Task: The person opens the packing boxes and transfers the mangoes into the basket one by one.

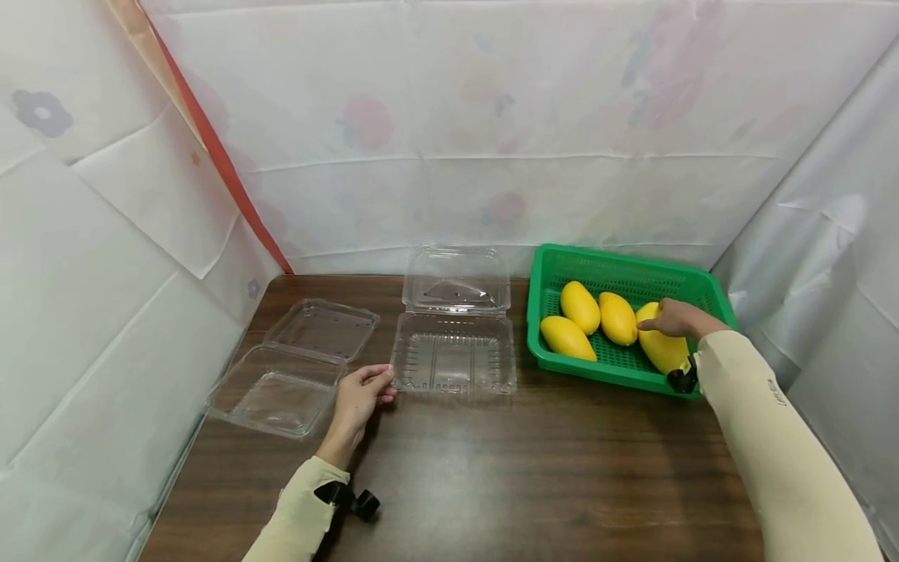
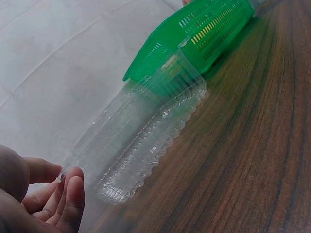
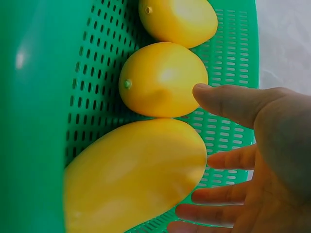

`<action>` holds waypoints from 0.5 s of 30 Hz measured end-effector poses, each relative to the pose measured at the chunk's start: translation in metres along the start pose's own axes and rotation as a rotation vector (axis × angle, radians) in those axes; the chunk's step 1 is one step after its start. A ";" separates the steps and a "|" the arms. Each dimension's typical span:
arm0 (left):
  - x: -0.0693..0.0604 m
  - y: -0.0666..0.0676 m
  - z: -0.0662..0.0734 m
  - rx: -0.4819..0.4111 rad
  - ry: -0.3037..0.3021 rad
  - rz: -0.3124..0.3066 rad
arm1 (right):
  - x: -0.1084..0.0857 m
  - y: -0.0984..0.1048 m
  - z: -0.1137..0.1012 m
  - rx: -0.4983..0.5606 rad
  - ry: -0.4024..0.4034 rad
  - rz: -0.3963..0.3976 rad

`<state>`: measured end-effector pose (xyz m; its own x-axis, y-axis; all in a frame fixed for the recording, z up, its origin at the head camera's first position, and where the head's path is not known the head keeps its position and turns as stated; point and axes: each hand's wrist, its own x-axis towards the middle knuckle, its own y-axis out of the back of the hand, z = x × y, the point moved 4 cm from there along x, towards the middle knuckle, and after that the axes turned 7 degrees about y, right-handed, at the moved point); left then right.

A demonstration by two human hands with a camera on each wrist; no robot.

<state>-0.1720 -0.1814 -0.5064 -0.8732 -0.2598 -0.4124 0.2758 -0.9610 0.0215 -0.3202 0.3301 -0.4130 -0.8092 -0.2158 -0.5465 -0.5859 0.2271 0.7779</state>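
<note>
Several yellow mangoes (image 1: 580, 307) lie in a green plastic basket (image 1: 632, 261) on the right of the table. My right hand (image 1: 680, 318) is inside the basket, above the rightmost mango (image 1: 662, 348). In the right wrist view its fingers (image 3: 218, 194) are spread and straight beside the large mango (image 3: 141, 174), and the thumb tip is at the neighbouring mango (image 3: 163, 80). My left hand (image 1: 361, 398) pinches the near left corner of a clear plastic clamshell box (image 1: 453, 363), thumb against fingers. The box's lid (image 1: 456, 277) stands raised at the back, and nothing lies inside the box.
A second clear clamshell box (image 1: 281, 394) lies with its lid unfolded at the left of the brown wooden table (image 1: 492, 476). White patterned sheets (image 1: 449, 117) hang behind and at both sides. The basket's walls rise around the mangoes.
</note>
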 end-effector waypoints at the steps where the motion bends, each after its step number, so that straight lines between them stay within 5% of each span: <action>1: 0.000 0.000 0.000 -0.003 0.000 -0.001 | 0.000 0.000 0.000 -0.004 0.006 0.007; 15: 0.007 0.003 -0.001 -0.016 0.000 0.001 | 0.003 -0.002 -0.003 0.033 0.029 0.026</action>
<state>-0.1763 -0.1858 -0.5103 -0.8730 -0.2609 -0.4120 0.2830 -0.9591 0.0076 -0.3207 0.3264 -0.4155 -0.8226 -0.2369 -0.5169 -0.5665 0.2640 0.7806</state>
